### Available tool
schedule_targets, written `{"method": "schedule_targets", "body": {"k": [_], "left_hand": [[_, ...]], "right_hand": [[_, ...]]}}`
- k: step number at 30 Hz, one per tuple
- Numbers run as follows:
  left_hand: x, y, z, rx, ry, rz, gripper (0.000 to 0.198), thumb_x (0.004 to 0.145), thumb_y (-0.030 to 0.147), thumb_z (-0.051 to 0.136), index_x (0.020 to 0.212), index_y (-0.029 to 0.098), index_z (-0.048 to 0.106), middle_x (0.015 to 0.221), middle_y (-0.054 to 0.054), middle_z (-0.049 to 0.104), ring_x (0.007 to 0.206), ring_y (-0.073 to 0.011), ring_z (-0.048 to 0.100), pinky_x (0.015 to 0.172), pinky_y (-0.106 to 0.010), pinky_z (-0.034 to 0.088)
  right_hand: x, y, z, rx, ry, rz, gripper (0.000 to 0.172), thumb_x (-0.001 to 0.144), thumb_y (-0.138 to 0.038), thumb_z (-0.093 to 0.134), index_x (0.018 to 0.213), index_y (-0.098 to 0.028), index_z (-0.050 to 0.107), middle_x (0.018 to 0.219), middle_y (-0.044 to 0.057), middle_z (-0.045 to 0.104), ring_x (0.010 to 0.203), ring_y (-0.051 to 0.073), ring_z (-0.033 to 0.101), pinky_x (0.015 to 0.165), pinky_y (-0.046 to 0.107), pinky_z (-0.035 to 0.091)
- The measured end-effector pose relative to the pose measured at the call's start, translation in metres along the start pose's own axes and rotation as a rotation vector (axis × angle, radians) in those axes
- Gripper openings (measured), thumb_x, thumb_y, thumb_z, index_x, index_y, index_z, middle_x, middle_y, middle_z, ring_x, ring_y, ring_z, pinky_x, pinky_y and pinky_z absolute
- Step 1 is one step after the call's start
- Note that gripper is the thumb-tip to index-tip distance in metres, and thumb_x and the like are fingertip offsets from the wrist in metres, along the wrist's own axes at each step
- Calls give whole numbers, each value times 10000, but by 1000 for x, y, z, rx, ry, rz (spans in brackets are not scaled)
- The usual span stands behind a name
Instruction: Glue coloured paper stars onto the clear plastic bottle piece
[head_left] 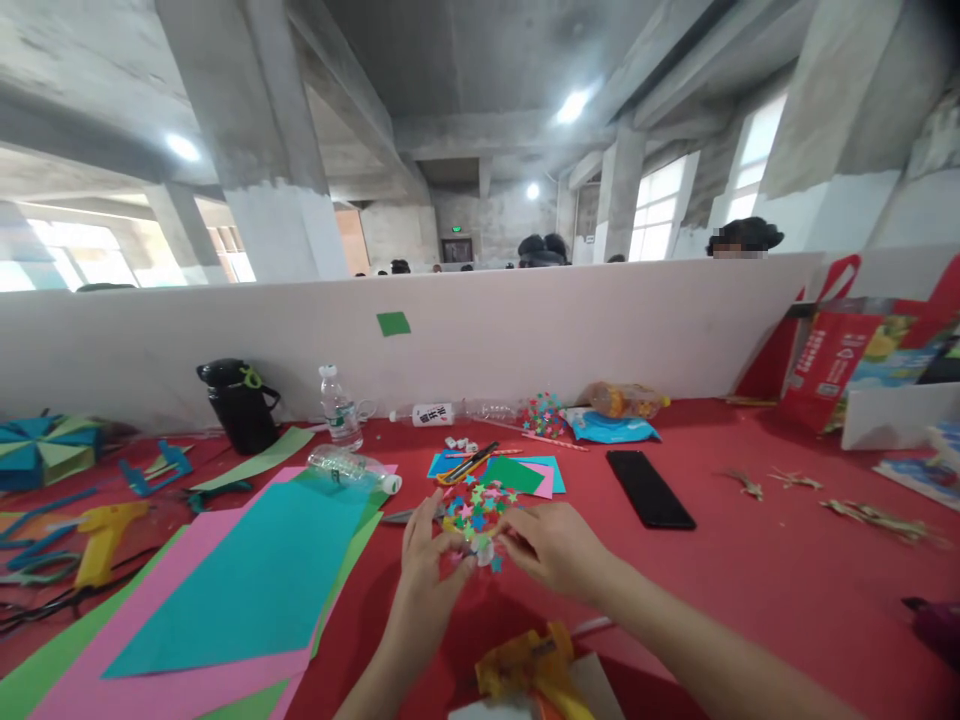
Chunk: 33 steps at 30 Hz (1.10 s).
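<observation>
While among stars (480, 505), two hands (429, 560) (555, 548) (bare)

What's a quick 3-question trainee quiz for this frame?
1. True or false: the black phone lies apart from the left hand and the right hand.
2. What sits just beyond both hands' fingertips? A) coloured paper stars B) a stapler C) a mug
3. What colour is the top paper sheet left of the left hand?
Key: 1 true; 2 A; 3 teal.
</observation>
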<state>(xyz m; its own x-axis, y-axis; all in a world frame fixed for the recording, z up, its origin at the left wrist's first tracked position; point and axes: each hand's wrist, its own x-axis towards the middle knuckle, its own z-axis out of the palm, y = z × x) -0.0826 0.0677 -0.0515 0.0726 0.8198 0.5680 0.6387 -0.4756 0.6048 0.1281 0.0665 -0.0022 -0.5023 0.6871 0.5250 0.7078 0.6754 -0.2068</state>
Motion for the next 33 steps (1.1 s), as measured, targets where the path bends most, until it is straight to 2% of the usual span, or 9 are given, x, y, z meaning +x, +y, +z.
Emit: {"method": "schedule_targets", "body": {"k": [8,11,14,19,24,29,33], "left_hand": [[-5,-3,5,-73,-62,-24,124,830,260,578,736,217,648,1519,-90,413,1437,-320,299,1124,-620,292],[-7,-8,8,-49,-50,-1,116,836,250,573,760,222,655,1537,-74,390,1456,-307,265,1138,-608,278],[-7,-14,10,-21,-60,33,97,811,242,598,745,224,666,1537,-71,386,1457,-329,253,1132,-624,273],[-2,-17,10,-17,-25,2,79,775,231,613,712,227,660,1464,-91,454,1384,-343,366,1102,-627,315],[-1,-5,5,-47,19,-35,97,797,260,600,715,221,634,1457,-98,445,1358,-324,400,1109,-593,323],[-2,-1,3,-81,-30,-45,111,818,284,594,738,219,636,1503,-95,396,1386,-314,360,1130,-591,285],[-1,-7,3,-67,-60,-42,98,796,252,607,714,221,649,1468,-101,434,1367,-324,379,1113,-602,307]], "right_hand": [[1,11,-5,28,-13,20,133,920,-198,502,898,-187,633,736,14,697,624,135,601,579,244,289],[-1,12,-2,23,-22,16,130,917,-192,508,902,-188,637,748,16,705,644,140,616,587,249,290],[-3,11,-1,7,-23,9,136,918,-182,505,880,-184,636,728,14,701,638,142,617,587,255,286],[0,5,-7,-21,-20,-24,142,910,-163,510,872,-186,645,723,12,705,617,135,608,568,253,274],[1,-1,-9,-56,-34,-22,157,927,-213,502,891,-189,653,712,25,709,627,152,620,563,258,256],[-3,-1,-6,-73,-62,-18,163,934,-238,500,932,-188,655,725,34,715,637,159,634,579,262,279],[-3,-2,-8,-73,-64,-26,160,937,-224,495,933,-190,652,736,33,722,634,160,641,579,264,282]]}}
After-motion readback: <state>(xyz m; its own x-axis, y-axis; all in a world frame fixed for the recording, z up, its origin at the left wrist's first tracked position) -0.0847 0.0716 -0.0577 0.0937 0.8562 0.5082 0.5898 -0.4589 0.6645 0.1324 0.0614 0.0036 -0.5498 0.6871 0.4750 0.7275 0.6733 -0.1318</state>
